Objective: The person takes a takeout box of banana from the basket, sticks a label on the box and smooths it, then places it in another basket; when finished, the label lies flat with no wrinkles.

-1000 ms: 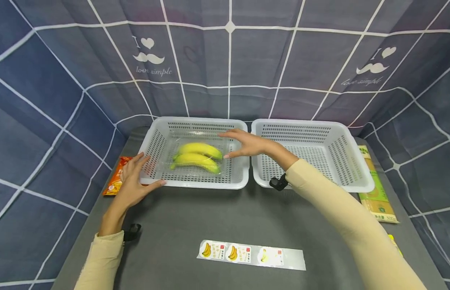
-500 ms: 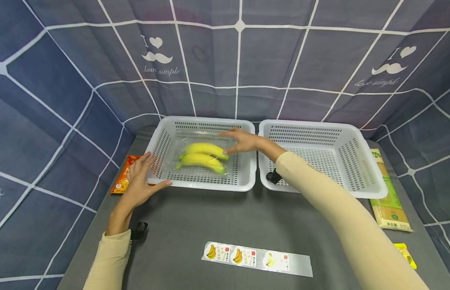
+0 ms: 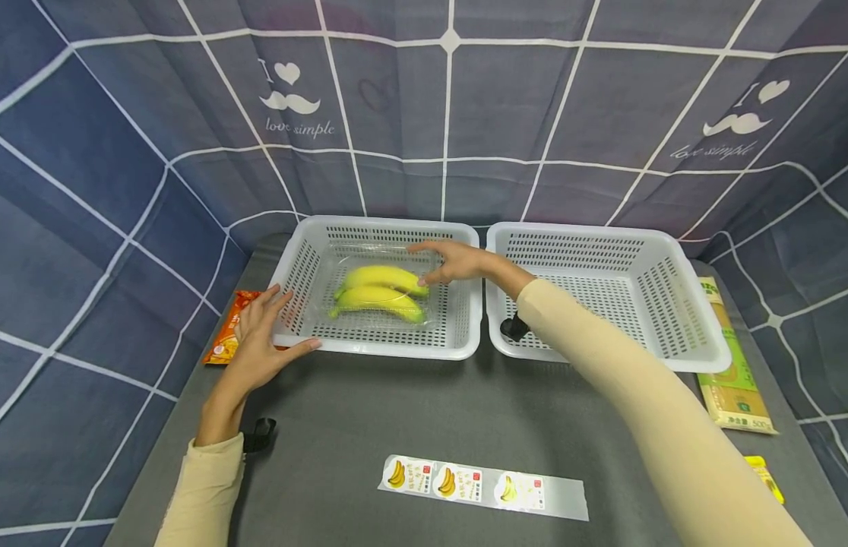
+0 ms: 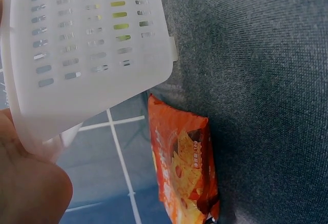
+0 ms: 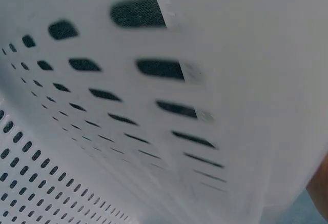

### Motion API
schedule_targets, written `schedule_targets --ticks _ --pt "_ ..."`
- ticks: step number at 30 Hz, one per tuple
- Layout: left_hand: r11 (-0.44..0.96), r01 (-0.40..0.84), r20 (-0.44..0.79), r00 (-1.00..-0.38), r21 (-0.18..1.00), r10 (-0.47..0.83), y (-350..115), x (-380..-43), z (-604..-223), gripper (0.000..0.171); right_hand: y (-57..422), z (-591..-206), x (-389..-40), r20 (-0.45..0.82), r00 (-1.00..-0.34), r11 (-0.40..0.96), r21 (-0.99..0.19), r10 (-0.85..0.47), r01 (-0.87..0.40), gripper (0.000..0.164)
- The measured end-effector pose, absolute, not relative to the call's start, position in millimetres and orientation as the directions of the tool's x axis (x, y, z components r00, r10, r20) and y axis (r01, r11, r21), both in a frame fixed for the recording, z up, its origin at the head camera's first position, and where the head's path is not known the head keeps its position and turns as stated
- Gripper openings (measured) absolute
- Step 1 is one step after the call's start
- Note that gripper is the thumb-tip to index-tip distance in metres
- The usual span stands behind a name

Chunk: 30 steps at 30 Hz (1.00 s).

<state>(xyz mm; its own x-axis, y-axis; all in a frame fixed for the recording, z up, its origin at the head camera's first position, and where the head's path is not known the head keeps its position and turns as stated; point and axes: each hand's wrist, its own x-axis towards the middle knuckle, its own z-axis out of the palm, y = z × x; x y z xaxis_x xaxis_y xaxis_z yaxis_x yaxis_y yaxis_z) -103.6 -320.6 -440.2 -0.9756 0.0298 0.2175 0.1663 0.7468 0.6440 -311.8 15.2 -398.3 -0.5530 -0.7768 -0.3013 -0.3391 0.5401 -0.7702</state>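
In the head view, two bananas (image 3: 378,299) lie in a clear plastic box (image 3: 355,255) inside the left white basket (image 3: 390,350). My left hand (image 3: 255,346) rests on that basket's front left corner, thumb along the front rim and fingers spread over the left side. The left wrist view shows part of this hand against the rim. My right hand (image 3: 458,260) reaches over the basket's right side, index finger extended and thumb overlapping the right end of the box and a banana tip. Mostly perforated white basket walls (image 5: 102,116) fill the right wrist view.
A second white basket (image 3: 595,292) stands to the right, under my right forearm. An orange snack packet (image 4: 177,157) lies left of the baskets. A green and tan package (image 3: 738,395) and a small yellow packet (image 3: 764,477) lie right. A strip of banana labels (image 3: 482,488) lies in front.
My right hand has moved left over the right end of the box. My left hand has kept its place on the basket corner. The head view has shifted slightly.
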Motion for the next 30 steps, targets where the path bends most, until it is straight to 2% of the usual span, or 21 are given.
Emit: schedule_targets --ticks 8,14,30 --pt "0.743 0.155 0.208 -0.978 0.651 0.021 -320.6 -103.2 -440.8 0.092 15.4 -402.6 -308.9 -0.260 -0.610 0.418 -0.899 -0.748 -0.131 0.070" --pt "0.743 0.155 0.211 -0.977 0.651 0.019 -320.4 -104.4 -439.6 0.092 16.8 -401.7 -306.4 -0.249 -0.655 0.310 -0.950 -0.713 0.024 0.067" --pt "0.731 0.158 0.212 -0.977 0.664 0.019 -321.1 -104.0 -439.7 0.094 17.3 -403.2 -307.9 -0.243 -0.669 0.279 -0.959 -0.703 0.055 0.064"
